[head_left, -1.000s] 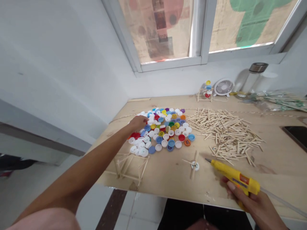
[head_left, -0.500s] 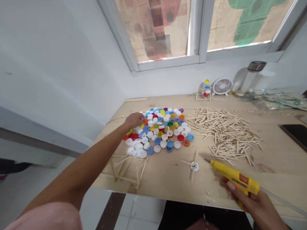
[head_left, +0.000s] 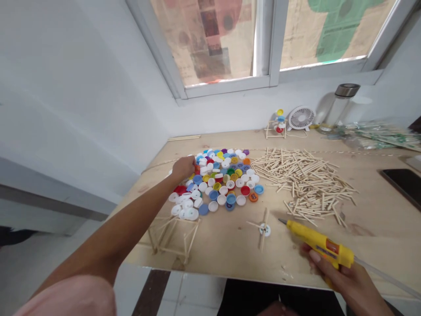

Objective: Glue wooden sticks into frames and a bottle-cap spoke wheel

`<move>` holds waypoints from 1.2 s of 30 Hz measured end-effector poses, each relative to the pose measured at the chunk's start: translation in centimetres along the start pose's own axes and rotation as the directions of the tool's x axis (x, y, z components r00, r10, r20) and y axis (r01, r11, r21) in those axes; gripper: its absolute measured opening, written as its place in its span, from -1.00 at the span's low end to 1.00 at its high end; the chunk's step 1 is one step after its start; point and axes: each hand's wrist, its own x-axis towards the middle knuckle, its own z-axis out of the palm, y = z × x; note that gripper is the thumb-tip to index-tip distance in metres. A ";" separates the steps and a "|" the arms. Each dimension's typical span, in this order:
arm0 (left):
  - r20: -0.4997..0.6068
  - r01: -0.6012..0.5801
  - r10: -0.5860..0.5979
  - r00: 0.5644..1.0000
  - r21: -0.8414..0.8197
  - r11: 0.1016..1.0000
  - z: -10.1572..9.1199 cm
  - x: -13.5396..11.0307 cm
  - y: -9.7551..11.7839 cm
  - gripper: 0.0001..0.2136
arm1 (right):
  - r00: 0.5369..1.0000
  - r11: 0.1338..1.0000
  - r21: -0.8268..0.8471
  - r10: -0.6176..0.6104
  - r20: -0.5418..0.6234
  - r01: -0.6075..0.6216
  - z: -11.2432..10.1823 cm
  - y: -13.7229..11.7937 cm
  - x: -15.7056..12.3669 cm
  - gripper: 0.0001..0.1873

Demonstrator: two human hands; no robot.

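My left hand (head_left: 184,168) reaches over the left side of a pile of coloured bottle caps (head_left: 212,184). Its fingers are curled down and together among the caps; whatever they may pinch is hidden. In my right hand (head_left: 342,274) is a yellow hot glue gun (head_left: 317,239), its grip wrapped by the fingers and its nozzle aimed left. Left of the nozzle, on the table, lies a small cross of sticks (head_left: 264,221) on a white cap (head_left: 265,230). A stick frame (head_left: 176,239) stands below the caps, near the front edge, partly behind my left forearm.
A heap of short wooden sticks (head_left: 305,184) covers the table's middle right. Along the back stand a small stick model with caps (head_left: 278,125), a white fan (head_left: 301,118) and a glass bottle (head_left: 338,107). A phone (head_left: 403,186) lies at the right.
My left hand has shifted slightly right over the caps, and its fingers look more curled down. The view has turned a little. My right hand still holds the glue gun in the same place.
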 end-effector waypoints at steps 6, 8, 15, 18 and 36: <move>-0.053 -0.019 0.014 0.998 -0.096 0.995 -1.4 -0.6 -0.5 -0.75 | 0.999 0.996 -0.081 -0.039 0.014 0.040 -0.3 -0.9 -0.1 -0.54; -0.096 -0.031 0.017 0.995 -0.149 0.988 -2.3 -1.1 -0.5 -0.84 | 0.999 0.995 -0.090 -0.043 0.015 0.044 -0.3 -1.1 -0.1 -0.54; -0.232 -0.096 -0.003 0.973 -0.415 0.905 -5.9 -6.0 0.4 -0.82 | 0.998 0.997 -0.053 -0.057 0.004 0.057 -0.2 -0.6 -0.1 -0.57; -0.248 -0.155 0.020 0.969 -0.538 0.829 -7.7 -10.1 1.4 -0.85 | 0.998 0.996 -0.056 -0.065 -0.010 0.065 -0.3 -0.3 0.1 -0.54; 0.109 0.249 0.370 0.923 -0.900 -0.357 2.6 -25.1 13.7 -0.79 | 0.985 0.997 -0.054 -0.052 0.164 0.062 -1.3 -1.8 0.9 -0.46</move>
